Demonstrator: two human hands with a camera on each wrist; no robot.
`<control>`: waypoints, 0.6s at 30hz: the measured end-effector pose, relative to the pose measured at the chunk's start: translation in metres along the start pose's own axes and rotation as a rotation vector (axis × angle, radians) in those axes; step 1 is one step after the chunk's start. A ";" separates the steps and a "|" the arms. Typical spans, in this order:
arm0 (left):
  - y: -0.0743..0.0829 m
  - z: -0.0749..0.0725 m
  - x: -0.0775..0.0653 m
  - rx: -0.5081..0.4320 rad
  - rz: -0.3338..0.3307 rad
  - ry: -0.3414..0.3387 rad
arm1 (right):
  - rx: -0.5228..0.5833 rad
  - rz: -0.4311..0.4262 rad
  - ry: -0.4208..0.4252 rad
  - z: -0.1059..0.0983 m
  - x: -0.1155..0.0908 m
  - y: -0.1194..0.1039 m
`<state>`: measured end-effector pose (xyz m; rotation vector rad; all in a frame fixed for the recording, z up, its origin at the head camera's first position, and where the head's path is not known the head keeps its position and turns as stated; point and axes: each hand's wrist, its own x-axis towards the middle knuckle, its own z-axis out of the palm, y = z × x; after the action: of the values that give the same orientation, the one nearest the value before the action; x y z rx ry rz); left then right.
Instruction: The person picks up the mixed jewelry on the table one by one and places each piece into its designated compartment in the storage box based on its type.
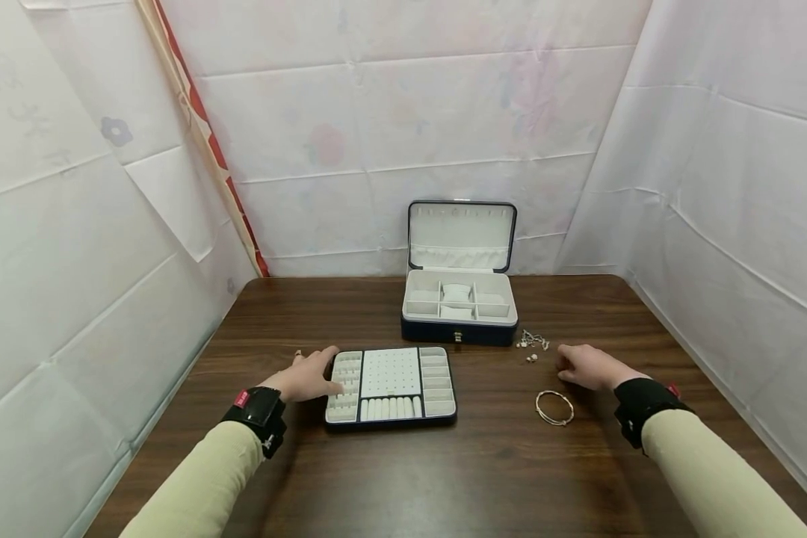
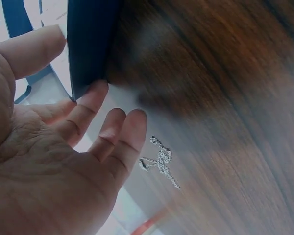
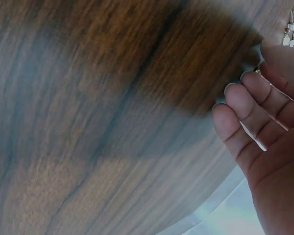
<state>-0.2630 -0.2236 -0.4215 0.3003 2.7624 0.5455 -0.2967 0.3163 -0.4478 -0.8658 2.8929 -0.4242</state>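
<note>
My left hand (image 1: 307, 379) touches the left side of a flat jewelry tray (image 1: 391, 431), thumb over its compartments. In the left wrist view its fingers (image 2: 123, 142) lie loosely spread along the tray's dark wall. A silver chain necklace (image 2: 162, 159) lies on the table beyond them. My right hand (image 1: 595, 366) is low over the table, fingers bent and thumb close. Whether it pinches the tiny gold-coloured glint (image 3: 257, 71) by its thumb is unclear. A gold bangle (image 1: 538, 408) lies nearer to me, and small earrings (image 1: 532, 359) lie to the hand's left.
A dark blue jewelry box (image 1: 424, 330) stands at the back with its lid up and divided compartments showing. Beside its right front corner lies a heap of small silver jewelry (image 1: 534, 340). White cloth (image 1: 437, 127) hangs around the wooden table (image 1: 444, 486).
</note>
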 end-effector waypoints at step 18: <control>-0.002 0.000 0.004 -0.029 0.001 0.000 | -0.032 -0.029 0.046 0.005 0.000 -0.001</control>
<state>-0.2670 -0.2244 -0.4238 0.2943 2.7523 0.5855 -0.2956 0.3140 -0.4517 -0.9158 2.9403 -0.4066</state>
